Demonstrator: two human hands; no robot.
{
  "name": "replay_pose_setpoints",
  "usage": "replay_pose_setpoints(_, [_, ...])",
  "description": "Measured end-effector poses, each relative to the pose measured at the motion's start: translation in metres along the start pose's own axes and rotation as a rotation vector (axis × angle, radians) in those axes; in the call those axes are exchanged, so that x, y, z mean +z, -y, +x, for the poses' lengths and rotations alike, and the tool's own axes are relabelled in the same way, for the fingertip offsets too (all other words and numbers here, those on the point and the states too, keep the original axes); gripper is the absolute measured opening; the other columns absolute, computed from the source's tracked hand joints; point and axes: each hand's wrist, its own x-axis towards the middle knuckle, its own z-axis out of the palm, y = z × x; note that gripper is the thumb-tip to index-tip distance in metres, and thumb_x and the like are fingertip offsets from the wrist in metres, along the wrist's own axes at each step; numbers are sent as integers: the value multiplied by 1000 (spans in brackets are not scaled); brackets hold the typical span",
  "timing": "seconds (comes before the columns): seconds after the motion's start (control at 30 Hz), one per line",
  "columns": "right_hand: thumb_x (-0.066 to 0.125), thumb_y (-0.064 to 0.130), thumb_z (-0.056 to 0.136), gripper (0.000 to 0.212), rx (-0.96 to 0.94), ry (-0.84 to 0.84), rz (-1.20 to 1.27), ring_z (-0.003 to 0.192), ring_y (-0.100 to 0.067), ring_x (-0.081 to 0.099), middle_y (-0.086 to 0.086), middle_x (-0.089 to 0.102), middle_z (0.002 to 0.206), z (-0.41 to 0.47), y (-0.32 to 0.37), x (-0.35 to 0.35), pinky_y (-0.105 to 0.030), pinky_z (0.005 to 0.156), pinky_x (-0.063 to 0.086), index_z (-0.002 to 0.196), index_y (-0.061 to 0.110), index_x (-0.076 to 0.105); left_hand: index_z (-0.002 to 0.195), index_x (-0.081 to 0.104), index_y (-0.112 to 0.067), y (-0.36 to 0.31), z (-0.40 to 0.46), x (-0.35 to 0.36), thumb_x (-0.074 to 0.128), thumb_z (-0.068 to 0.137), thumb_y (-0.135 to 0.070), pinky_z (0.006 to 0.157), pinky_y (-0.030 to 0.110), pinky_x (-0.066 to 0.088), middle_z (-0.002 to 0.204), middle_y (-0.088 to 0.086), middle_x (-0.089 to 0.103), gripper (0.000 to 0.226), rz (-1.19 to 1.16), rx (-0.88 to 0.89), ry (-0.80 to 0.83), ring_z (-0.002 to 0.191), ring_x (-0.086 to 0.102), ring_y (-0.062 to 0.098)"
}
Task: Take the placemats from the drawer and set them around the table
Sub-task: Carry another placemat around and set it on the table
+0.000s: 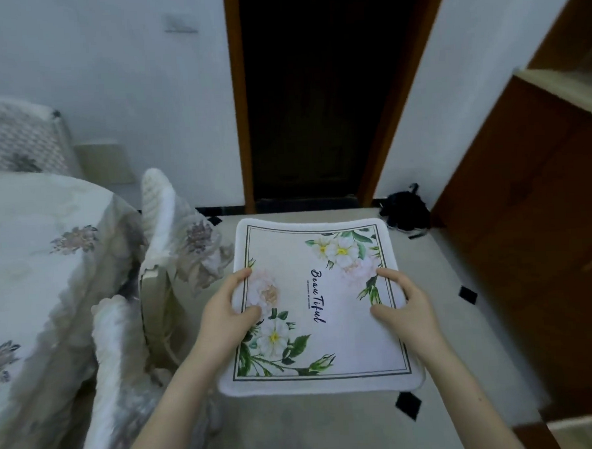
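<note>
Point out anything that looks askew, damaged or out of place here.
Little stands out. The placemat, held by the left hand and right hand, looks intact, its far edge slightly bowed. A dark bundle lies on the floor beside the doorway, and the tablecloth bunches over the chairs.

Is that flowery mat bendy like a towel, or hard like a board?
Probably bendy but not limp. The placemat sags a little in the middle and its far edge curves, yet it keeps its square shape between the left hand and right hand. It likely weighs little, since fingers at the two side edges carry it. Its fuzzy white border suggests soft cloth, not slippery.
</note>
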Motion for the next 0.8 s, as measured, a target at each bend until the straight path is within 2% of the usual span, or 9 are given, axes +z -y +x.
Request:
replay_pose_setpoints(0.07, [64,-10,74,56,-33,62,-9,75,-5,69,33,67,91,39,7,2,-19,59,54,114,29,62,130,52,-28,-5,20,4,66,77,0,60,3,45,114,-10,62,61,3,-15,-68,78,60,-7])
replay_pose_setpoints(0.13, [65,-8,74,56,-55,115,-13,84,-4,69,26,67,102,74,14,11,-21,67,56,116,29,62,129,52,-28,-9,37,2,66,77,0,57,4,45,110,-14,61,61,5,-40,-136,70,60,-11])
replay_pose_setpoints(0.23, [65,-8,74,57,-82,209,-6,81,3,67,31,65,98,126,23,36,-13,60,52,114,33,62,128,52,-31,-7,66,-7,66,77,0,57,5,46,111,-12,62,60,-12,-81,-234,74,61,-12])
replay_pose_setpoints(0.3, [65,-9,74,58,-97,271,-2,79,-3,69,27,67,97,161,31,59,-17,59,54,113,34,62,127,53,-32,-3,89,-16,66,77,0,58,4,45,111,-14,63,61,-34,-104,-301,79,61,-12])
replay_pose_setpoints(0.4, [65,-9,75,57,-123,329,-7,85,-13,70,11,69,105,214,46,99,-32,71,60,117,30,62,127,53,-33,3,130,-33,66,77,-2,64,7,46,113,-13,62,61,-28,-120,-381,84,61,-7])
replay_pose_setpoints(0.53, [65,-10,75,57,-172,382,-6,82,-4,69,15,69,102,282,75,150,-23,69,58,116,29,63,126,53,-34,6,194,-63,66,77,-3,80,22,48,117,-10,61,60,-34,-111,-453,98,61,8])
replay_pose_setpoints(0.7, [66,-9,75,58,-207,429,-2,85,-4,69,14,68,103,354,112,201,-27,72,60,118,30,61,123,53,-38,2,270,-104,67,77,-5,79,24,51,113,-13,63,59,-59,-118,-486,96,62,3])
replay_pose_setpoints(0.8, [67,-8,76,57,-202,466,0,86,-7,69,11,68,103,389,128,227,-27,71,60,119,28,60,122,53,-39,1,307,-123,67,76,-5,68,12,49,111,-23,60,58,-53,-122,-498,89,62,-5])
